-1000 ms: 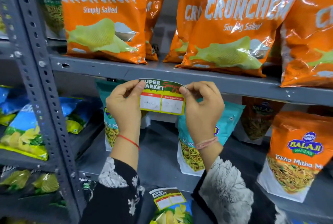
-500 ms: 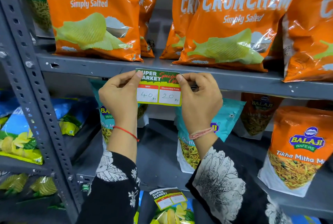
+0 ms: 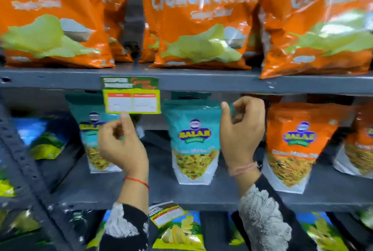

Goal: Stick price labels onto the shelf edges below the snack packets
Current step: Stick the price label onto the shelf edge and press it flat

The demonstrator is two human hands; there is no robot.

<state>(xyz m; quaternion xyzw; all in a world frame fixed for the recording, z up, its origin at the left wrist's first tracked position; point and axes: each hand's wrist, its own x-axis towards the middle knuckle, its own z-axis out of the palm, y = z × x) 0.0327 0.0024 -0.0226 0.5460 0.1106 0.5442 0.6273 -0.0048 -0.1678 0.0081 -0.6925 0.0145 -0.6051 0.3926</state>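
A green and yellow price label [image 3: 132, 97] hangs from the grey shelf edge [image 3: 222, 84], below the gap between two orange Crunchem packets [image 3: 193, 18]. Its top strip lies on the edge and its lower part hangs free below. My left hand [image 3: 123, 145] is just under the label, fingers loosely curled, with the thumb tip at the label's bottom edge. My right hand [image 3: 242, 131] is off to the right of the label, apart from it, with curled fingers holding nothing. The frame is blurred.
Teal snack packets [image 3: 193, 139] and orange ones [image 3: 298, 145] stand on the shelf behind my hands. A second price label [image 3: 167, 215] sits on the lower shelf edge between my forearms. A perforated grey upright [image 3: 26, 170] runs down the left side.
Both hands have let go of the label, which now stays on the shelf edge. The hands have dropped below it, the right one moving to the right. The view has shifted closer and rightwards.
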